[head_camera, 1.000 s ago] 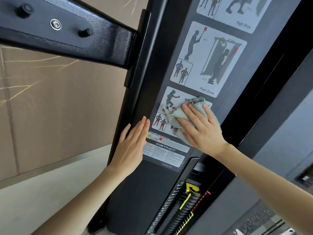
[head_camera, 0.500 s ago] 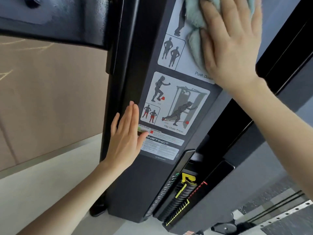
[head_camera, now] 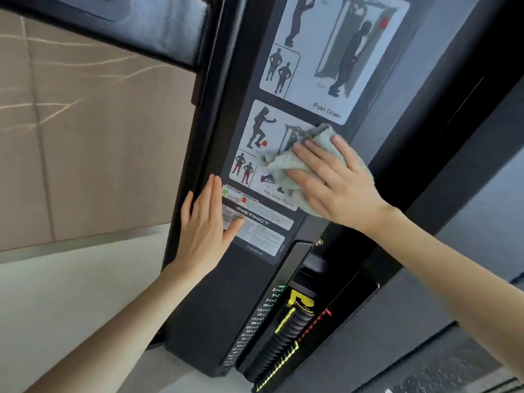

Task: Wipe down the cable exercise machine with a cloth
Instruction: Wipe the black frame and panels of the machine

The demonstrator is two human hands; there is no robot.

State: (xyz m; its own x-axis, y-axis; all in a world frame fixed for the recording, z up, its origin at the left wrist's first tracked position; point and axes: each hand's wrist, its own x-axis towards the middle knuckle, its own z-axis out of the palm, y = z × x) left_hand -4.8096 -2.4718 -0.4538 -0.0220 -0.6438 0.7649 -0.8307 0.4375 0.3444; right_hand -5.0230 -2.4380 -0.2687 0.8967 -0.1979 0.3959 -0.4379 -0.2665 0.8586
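The black cable exercise machine (head_camera: 215, 302) fills the middle of the view, its upright panel covered with exercise pictograms. A pale green cloth (head_camera: 283, 163) lies crumpled on the "Hip Glute Press" sticker (head_camera: 263, 129). My right hand (head_camera: 334, 185) presses flat on the cloth and holds it against the panel. Lower left, my left hand (head_camera: 205, 225) rests flat on the panel with fingers together, its fingertips over the "INSTINCT" label (head_camera: 263, 225). It holds nothing.
A black crossbeam (head_camera: 136, 26) juts out at upper left. Below the labels sits the weight stack (head_camera: 283, 336) with yellow markings and a number scale. A brown wall (head_camera: 93, 148) and pale floor (head_camera: 71, 302) lie to the left.
My right hand has swept the cloth down from the "Push Down" sticker to the "Hip Glute Press" sticker. My left hand has stayed braced on the panel.
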